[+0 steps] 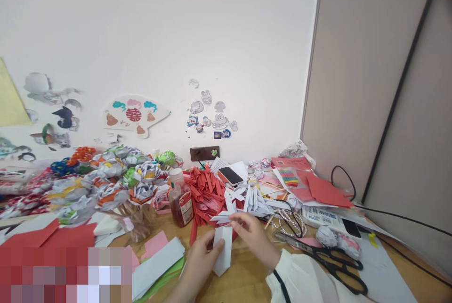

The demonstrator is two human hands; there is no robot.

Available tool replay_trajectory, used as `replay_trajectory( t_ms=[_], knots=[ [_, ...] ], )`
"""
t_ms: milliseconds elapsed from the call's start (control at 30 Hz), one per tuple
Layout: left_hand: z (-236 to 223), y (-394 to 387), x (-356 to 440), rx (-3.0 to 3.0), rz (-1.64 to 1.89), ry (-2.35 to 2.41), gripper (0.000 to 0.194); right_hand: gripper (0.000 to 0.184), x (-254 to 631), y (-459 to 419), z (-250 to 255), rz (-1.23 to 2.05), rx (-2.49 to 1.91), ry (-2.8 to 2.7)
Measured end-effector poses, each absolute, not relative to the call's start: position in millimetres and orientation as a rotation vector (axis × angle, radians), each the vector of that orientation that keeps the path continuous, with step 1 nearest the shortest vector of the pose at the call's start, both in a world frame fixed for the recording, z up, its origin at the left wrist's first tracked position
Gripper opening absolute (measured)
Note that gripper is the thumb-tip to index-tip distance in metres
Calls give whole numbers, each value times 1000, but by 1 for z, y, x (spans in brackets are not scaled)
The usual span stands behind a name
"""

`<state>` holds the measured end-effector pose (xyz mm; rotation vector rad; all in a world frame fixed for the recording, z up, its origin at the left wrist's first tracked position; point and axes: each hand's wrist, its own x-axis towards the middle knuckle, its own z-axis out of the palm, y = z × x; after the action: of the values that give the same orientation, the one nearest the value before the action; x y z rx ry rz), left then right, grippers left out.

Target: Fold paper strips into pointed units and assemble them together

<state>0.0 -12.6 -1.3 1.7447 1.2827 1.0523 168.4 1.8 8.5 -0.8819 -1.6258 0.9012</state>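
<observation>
My left hand (203, 258) is closed on a folded white paper strip (223, 258), thumb across its front, above the wooden table. My right hand (254, 234) hovers by the strip's upper right corner, its fingers bent and slightly apart; whether they touch the paper is hard to make out. Just beyond both hands lie a pile of folded white paper pieces (252, 199) and a heap of folded red paper pieces (206, 192). A stack of white paper strips (160, 265) rests left of my left hand, over green sheets (164, 282).
Black-handled scissors (326, 258) lie to the right. A bottle of red-brown liquid (181, 206) and a bundle of thin sticks (136, 223) stand to the left. Behind are a phone (230, 176), crumpled paper bundles (116, 176) and red sheets (328, 190). A white wall (247, 34) rises behind the table.
</observation>
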Motion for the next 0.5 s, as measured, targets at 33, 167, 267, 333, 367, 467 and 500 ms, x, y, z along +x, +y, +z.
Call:
replay_trajectory(
  t_ms=[33,167,267,333,367,467,500],
  knots=[
    [-1,-13,0,1730,1050,1271,30,24,174,7,11,766,-918,-1655],
    [0,-15,2,1701,1038,1238,27,25,195,45,26,484,-1067,-1695],
    [2,-17,3,1737,1040,1300,22,31,203,85,37,306,-1210,-1823],
    [4,-18,3,1741,1036,1304,19,33,202,113,41,282,-1238,-1867],
    [4,-19,3,1741,1030,1297,19,34,201,126,40,274,-1257,-1880],
    [5,-18,3,1737,992,1296,19,33,195,159,35,267,-1329,-1924],
    [5,-18,3,1737,977,1293,19,30,194,167,33,275,-1349,-1943]
  ],
)
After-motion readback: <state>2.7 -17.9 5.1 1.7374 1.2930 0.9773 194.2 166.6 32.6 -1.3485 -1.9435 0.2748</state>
